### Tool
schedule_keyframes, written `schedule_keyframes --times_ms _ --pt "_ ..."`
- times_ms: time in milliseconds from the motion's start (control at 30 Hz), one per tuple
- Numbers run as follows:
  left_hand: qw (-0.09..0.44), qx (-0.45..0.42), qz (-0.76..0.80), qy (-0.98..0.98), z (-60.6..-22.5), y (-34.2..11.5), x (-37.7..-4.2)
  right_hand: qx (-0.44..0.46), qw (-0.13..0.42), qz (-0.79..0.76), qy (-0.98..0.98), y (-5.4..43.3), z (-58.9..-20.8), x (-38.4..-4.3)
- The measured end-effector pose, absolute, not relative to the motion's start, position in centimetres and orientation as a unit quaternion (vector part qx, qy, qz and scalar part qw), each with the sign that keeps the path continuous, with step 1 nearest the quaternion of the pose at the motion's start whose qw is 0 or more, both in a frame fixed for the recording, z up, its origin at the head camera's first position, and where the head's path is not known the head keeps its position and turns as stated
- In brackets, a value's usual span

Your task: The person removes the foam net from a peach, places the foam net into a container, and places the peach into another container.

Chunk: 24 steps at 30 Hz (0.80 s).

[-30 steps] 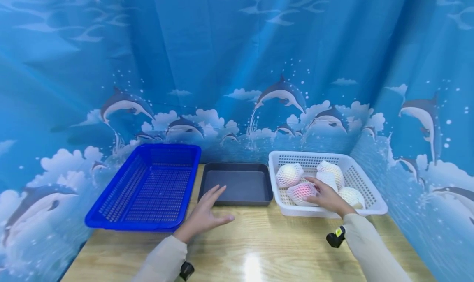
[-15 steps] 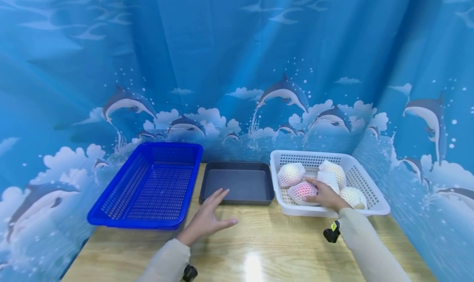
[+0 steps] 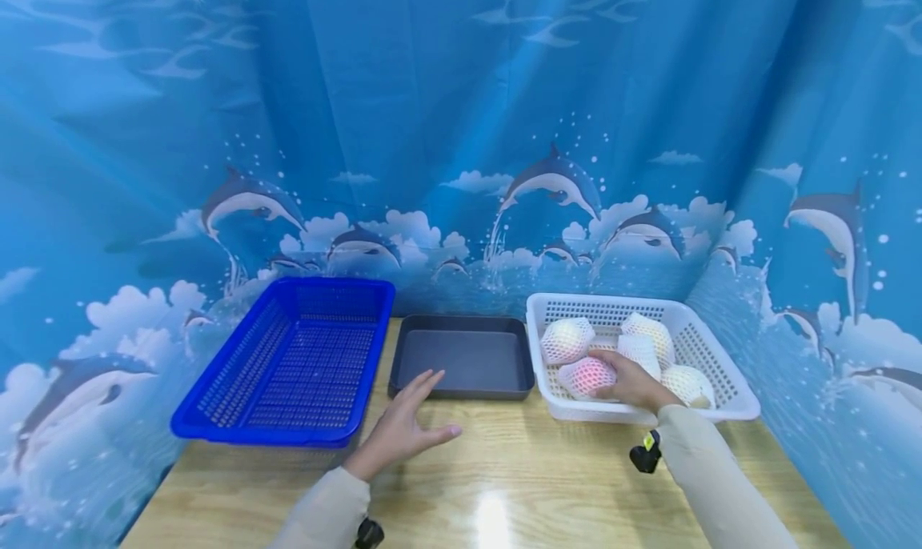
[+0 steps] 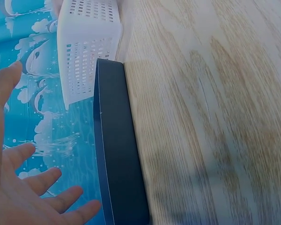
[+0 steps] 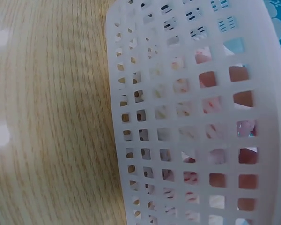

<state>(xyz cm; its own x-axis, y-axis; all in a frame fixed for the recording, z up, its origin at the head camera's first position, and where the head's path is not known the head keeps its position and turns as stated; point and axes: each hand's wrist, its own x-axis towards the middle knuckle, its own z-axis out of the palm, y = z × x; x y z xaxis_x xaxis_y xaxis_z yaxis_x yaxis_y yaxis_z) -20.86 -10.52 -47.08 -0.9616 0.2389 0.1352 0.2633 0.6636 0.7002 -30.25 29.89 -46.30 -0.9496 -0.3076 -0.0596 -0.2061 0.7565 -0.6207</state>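
My right hand point(image 3: 634, 382) reaches into the white basket point(image 3: 735, 405) and grips a round fruit in a pink-and-white foam net point(image 3: 585, 377), thumb and fingers on its right side. Several other round pieces in white foam nets lie around it, among them a foam-netted fruit point(image 3: 567, 341) behind it. In the right wrist view the basket's perforated wall point(image 5: 201, 117) hides most of that hand. My left hand point(image 3: 399, 433), fingers spread, hovers before the dark grey tray point(image 3: 461, 357) and holds nothing. The left wrist view shows this hand point(image 4: 28, 192) beside the tray's side point(image 4: 119, 131).
A blue basket point(image 3: 310, 373) with nothing in it stands left of the tray. All three containers stand in a row on the wooden table point(image 3: 547, 477), in front of a blue dolphin-print curtain point(image 3: 432, 133).
My right hand has closed around the pink-netted fruit, which has shifted slightly to the left. The left hand has stayed nearly still. The head view has shifted a little.
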Motion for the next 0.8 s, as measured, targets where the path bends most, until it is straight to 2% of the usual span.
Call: schedule_keyframes --times_ms 333,800 --pt "0.010 -0.127 -0.378 -0.917 -47.33 -10.65 -20.86 -0.124 0.105 -0.347 0.924 29.73 -46.22 -30.29" --pt "0.005 -0.132 -0.390 -0.911 -47.23 -10.82 -20.89 -0.158 0.079 -0.323 0.930 29.83 -46.38 -30.42"
